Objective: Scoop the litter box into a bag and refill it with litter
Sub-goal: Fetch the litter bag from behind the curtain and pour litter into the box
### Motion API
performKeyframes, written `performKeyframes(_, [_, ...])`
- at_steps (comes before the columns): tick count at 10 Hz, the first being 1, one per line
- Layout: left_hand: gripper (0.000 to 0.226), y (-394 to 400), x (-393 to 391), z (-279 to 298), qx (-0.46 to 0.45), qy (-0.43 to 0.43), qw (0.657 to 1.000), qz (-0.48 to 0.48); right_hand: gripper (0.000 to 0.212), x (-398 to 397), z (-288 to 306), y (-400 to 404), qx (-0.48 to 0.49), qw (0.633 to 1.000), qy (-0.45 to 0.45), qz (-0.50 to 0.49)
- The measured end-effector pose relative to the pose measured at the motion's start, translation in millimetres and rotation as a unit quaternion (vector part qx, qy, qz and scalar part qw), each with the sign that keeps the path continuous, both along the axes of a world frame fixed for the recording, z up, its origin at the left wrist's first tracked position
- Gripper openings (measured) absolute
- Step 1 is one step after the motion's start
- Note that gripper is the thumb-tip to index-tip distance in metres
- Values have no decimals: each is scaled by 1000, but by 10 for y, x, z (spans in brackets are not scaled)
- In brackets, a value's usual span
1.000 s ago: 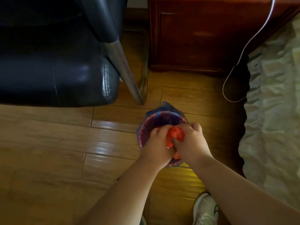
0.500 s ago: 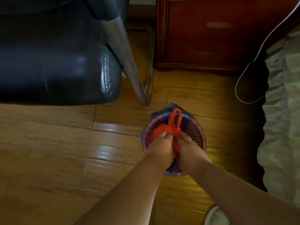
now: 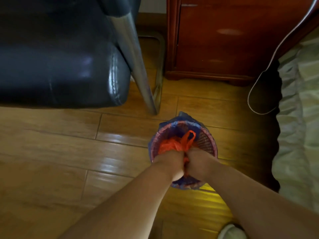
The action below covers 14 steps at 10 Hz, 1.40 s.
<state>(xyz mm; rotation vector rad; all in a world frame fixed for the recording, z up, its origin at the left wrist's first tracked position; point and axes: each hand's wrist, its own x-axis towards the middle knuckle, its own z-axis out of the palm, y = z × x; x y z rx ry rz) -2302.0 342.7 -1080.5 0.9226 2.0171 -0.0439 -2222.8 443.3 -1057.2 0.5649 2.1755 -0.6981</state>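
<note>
An orange plastic bag sits inside a small round pink basket bin lined with a blue bag, on the wooden floor. My left hand and my right hand are side by side, pushed down into the bin, both closed on the orange bag. One orange bag handle loop sticks up just beyond my fingers. No litter box or litter is in view.
A dark leather chair with a metal leg stands at the upper left. A red-brown wooden cabinet is behind the bin. A bed with pale ruffled cover is on the right, with a white cable hanging beside it. My white shoe shows at the bottom.
My hands have pressed the orange bag deeper into the bin, and its handle loop has come up into view. The view has shifted slightly left.
</note>
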Motion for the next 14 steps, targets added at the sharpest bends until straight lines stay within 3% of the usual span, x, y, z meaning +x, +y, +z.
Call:
performKeyframes(1, [41,144,-46,912,-16,20,999,21,27,-107,907,107,2,996,-38,-84])
performKeyframes(3, [34,227,-169,2808,35,40,998,40,19,-209,2803,270,53,992,20,-109])
performKeyframes(4, [24,339,-191,3955,89,83,990,65,35,-240,3967,398,67,988,51,-130])
performKeyframes(6, [47,428,-222,6142,192,106,971,93,64,-94,6130,675,113,967,138,-181])
performKeyframes(8, [53,350,-72,7869,245,182,948,95,61,314,7722,707,166,936,227,-211])
performKeyframes(12, [58,299,746,10046,344,254,901,71,67,1329,9796,789,263,876,342,-217])
performKeyframes(14, [59,395,1065,10423,384,259,885,38,84,1700,10217,867,298,858,359,-214])
